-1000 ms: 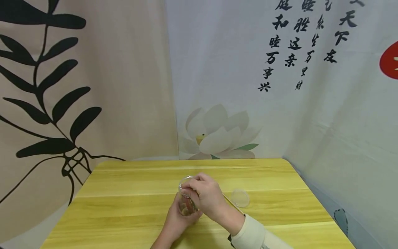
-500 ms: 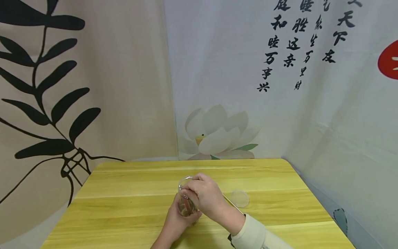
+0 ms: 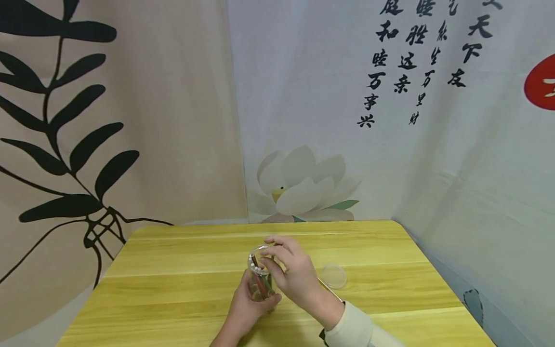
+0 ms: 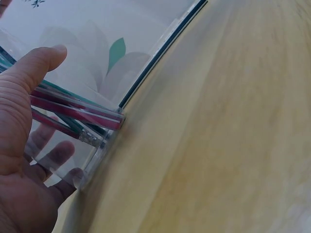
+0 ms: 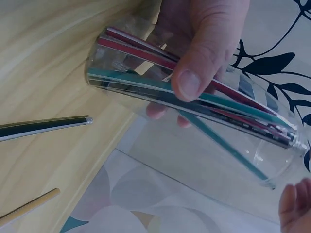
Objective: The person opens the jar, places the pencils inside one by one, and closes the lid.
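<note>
Left hand point(image 3: 243, 308) grasping the jar point(image 3: 255, 284): thumb on one side, fingers wrapped round the other, low on the wall. Jar is clear, stands roughly upright in front of the person, between the two hands; base at or close to the table point(image 3: 173, 284), contact hard to confirm. Inside it, by the left thumb: red pencils point(image 5: 136, 53), green pencils point(image 5: 223, 146), a black pencil point(image 5: 243, 127). They lean at different angles, one green one crossing the jar on a slant; exact count unclear, they overlap.

Right hand point(image 3: 295, 272) just beside the jar's rim, on its right, released: fingers loosely spread, nothing seen in the grasp. Thumb and index tips near the rim; whether they touch it, can't tell. Right wrist view has only some of its fingers, near the jar's mouth end.

Lid point(image 3: 334, 276), round and clear, flat on the table to the right of the right hand, apart from it. A black pen point(image 5: 46, 127) and a tan stick point(image 5: 30, 208) lie on the table, well apart from the left hand. From the head, one thin gold-coloured length runs partly hidden behind the right forearm; which of the two, can't tell. Pale sleeve point(image 3: 353, 327) on the right arm. Beyond both hands, a printed cloth point(image 3: 186, 144): dark leaves point(image 3: 86, 108), a lotus point(image 3: 308, 183), black characters point(image 3: 407, 61).
</note>
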Action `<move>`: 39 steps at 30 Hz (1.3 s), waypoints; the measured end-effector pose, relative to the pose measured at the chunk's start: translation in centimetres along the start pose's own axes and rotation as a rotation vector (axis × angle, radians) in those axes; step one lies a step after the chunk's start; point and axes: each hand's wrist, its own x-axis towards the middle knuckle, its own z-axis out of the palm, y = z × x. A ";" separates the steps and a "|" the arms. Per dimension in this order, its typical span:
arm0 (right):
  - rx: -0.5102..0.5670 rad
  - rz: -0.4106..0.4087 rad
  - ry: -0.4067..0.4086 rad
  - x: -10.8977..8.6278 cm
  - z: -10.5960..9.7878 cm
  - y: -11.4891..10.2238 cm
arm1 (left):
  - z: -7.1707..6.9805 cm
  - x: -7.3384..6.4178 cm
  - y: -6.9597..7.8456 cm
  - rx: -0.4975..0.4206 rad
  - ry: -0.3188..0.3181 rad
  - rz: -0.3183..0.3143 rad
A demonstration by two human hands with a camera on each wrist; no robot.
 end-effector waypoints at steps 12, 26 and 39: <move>0.071 0.706 -0.617 -2.6 0.3 2.0 | 0.0 0.0 0.2 0.019 0.045 -0.033; -0.107 0.678 -0.957 -6.2 1.4 3.0 | 0.1 0.0 0.4 0.022 0.053 -0.035; -0.174 0.687 -1.014 -7.6 2.3 2.6 | 0.0 0.0 0.1 0.045 0.052 -0.040</move>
